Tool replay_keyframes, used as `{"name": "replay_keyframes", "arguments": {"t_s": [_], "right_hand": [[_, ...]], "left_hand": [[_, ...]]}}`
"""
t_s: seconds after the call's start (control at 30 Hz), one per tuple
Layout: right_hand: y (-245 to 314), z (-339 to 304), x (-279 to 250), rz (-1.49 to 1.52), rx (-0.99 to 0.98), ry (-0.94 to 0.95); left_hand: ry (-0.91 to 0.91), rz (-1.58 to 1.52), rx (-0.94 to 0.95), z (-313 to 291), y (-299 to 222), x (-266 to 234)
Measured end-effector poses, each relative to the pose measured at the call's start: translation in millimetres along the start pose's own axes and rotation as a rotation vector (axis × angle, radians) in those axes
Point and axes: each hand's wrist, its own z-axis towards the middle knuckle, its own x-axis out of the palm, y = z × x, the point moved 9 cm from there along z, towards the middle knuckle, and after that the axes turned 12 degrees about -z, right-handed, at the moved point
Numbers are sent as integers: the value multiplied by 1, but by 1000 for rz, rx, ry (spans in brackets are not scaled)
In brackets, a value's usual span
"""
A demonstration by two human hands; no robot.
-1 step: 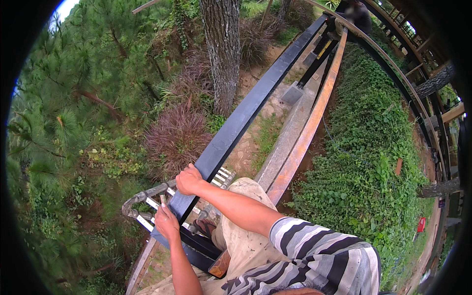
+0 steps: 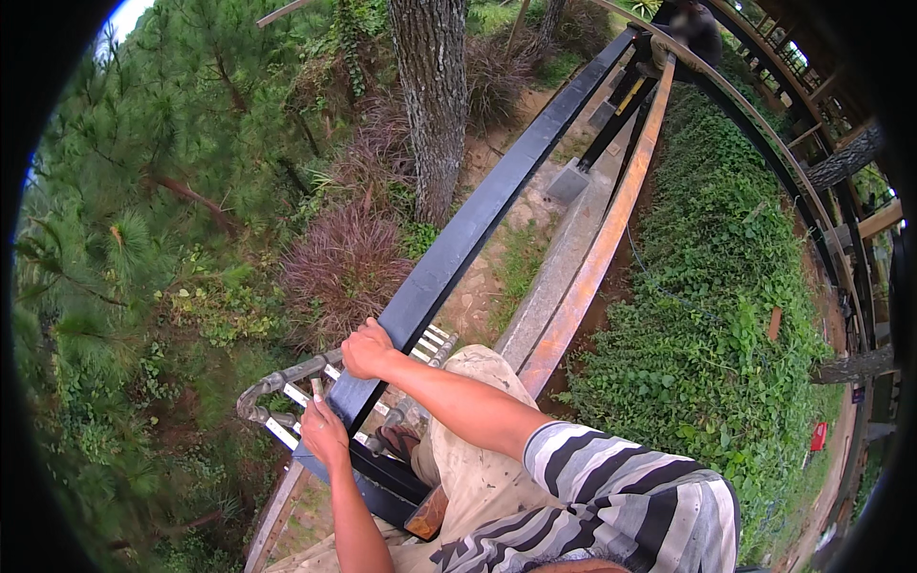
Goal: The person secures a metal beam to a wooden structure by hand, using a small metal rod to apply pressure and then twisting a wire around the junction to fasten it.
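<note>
A long black metal beam (image 2: 478,215) runs from my knees up to the far right. My right hand (image 2: 370,349) is closed over its left edge, knuckles up. Closer to me, my left hand (image 2: 325,432) is curled beside the near end of the beam, its fingers partly hidden. A short greyish-tan piece (image 2: 317,389) sticks up at its fingertips; I cannot make out what it is. Under the near end lies another dark beam (image 2: 382,482), with a rusty brown end face (image 2: 427,514) by my leg.
A bent pipe frame (image 2: 287,375) with white slats sits below the beam. A rusty curved beam (image 2: 621,215) passes on the right, above a concrete ledge (image 2: 544,301). Far off, a person (image 2: 699,36) is at the beams' junction. A tree trunk (image 2: 430,105) rises beyond; the ground lies well below.
</note>
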Motion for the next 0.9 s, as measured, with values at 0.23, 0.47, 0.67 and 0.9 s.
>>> {"name": "replay_keyframes", "arguments": {"t_s": [0.23,0.47,0.67,0.9], "right_hand": [[0,1,2,6,-4,3],[0,1,2,12,3,35],[0,0,1,15,16,33],[-1,0,3,-7,14,4]], "left_hand": [[-8,3,1,0,0,0],[4,4,-6,1,3,2],[-20,-7,16,0,3,1],[-17,-20,22,0,1,2]]}}
